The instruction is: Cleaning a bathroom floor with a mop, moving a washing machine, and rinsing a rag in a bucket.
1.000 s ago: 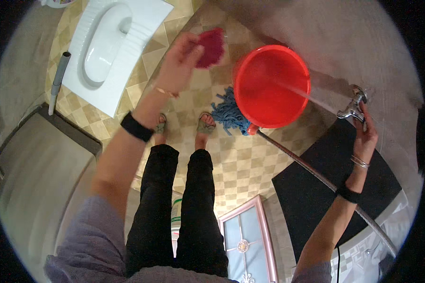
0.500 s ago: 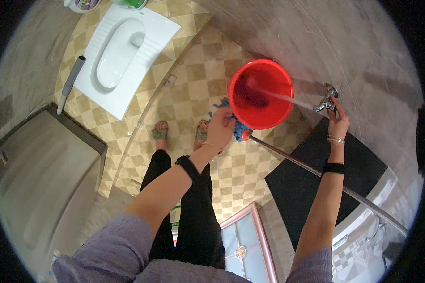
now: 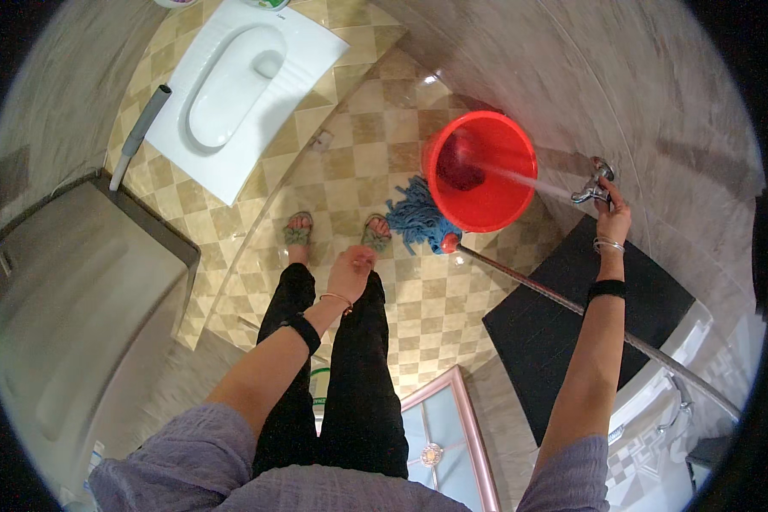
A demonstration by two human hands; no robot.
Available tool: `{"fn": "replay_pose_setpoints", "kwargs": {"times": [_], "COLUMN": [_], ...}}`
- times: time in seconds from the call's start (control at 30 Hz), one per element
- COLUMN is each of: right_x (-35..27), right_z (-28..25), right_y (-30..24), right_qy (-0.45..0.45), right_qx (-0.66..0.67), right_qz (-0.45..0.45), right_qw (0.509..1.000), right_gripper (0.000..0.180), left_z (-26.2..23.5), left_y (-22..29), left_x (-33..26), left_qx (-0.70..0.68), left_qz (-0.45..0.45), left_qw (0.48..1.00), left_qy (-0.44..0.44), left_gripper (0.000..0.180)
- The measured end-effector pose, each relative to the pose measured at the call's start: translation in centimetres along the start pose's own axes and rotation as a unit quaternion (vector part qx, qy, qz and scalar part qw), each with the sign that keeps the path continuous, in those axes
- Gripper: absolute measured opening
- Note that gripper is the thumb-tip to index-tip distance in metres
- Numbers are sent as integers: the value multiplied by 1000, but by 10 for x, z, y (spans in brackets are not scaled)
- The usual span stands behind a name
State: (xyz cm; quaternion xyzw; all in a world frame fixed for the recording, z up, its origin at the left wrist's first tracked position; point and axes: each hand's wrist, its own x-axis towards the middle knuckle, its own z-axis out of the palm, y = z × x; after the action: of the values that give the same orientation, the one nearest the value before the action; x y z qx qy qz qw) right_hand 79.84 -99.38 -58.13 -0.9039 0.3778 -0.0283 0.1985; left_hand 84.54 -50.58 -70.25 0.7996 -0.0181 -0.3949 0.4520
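My right hand [image 3: 613, 221] is at a chrome wall tap [image 3: 590, 189], its fingers closed on the tap. From the spout a stream of water [image 3: 525, 177] shoots leftward into a red bucket [image 3: 485, 209] on the tiled floor. Some water shows dark in the bottom of the bucket. A blue string mop head [image 3: 420, 215] lies against the bucket's near left side, with its pole [image 3: 538, 288] running to the lower right. My left hand [image 3: 351, 271] hovers in front of my legs with fingers curled and nothing visible in it.
A white squat toilet [image 3: 307, 51] is set in a raised step at the upper left, beside a grey tube-like handle [image 3: 148, 124]. A grey cabinet-like box [image 3: 85, 282] stands left. At right are a black mat [image 3: 563, 358] and a pale basin [image 3: 678, 358]; a pink-framed panel [image 3: 462, 401] is below.
My left hand has drawn back from beside the bucket toward my legs, uncovering the mop head. My right hand stays at the tap and water keeps running.
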Motion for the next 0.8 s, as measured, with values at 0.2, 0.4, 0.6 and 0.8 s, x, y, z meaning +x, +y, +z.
{"fn": "replay_pose_setpoints", "kwargs": {"times": [0.2, 0.4, 0.6, 0.8], "right_x": [-2, 2, 1, 2], "right_z": [-5, 1, 1, 0], "right_y": [10, 11, 11, 23], "right_qy": [0, -19, -6, 2], "right_qx": [-15, 10, -11, -36], "right_qz": [6, 21, 34, 29], "right_qw": [1000, 1000, 999, 999], "right_gripper": [51, 51, 49, 47], "left_z": [-10, -18, -12, -10], "left_y": [12, -28, -50, -51], "left_x": [-9, -9, -6, -5], "left_qx": [-8, 77, 37, 2], "left_qz": [-61, -37, -108, -94], "left_qw": [998, 996, 993, 995], "left_qy": [-4, 18, 3, 11], "left_gripper": [15, 20, 20, 19]}}
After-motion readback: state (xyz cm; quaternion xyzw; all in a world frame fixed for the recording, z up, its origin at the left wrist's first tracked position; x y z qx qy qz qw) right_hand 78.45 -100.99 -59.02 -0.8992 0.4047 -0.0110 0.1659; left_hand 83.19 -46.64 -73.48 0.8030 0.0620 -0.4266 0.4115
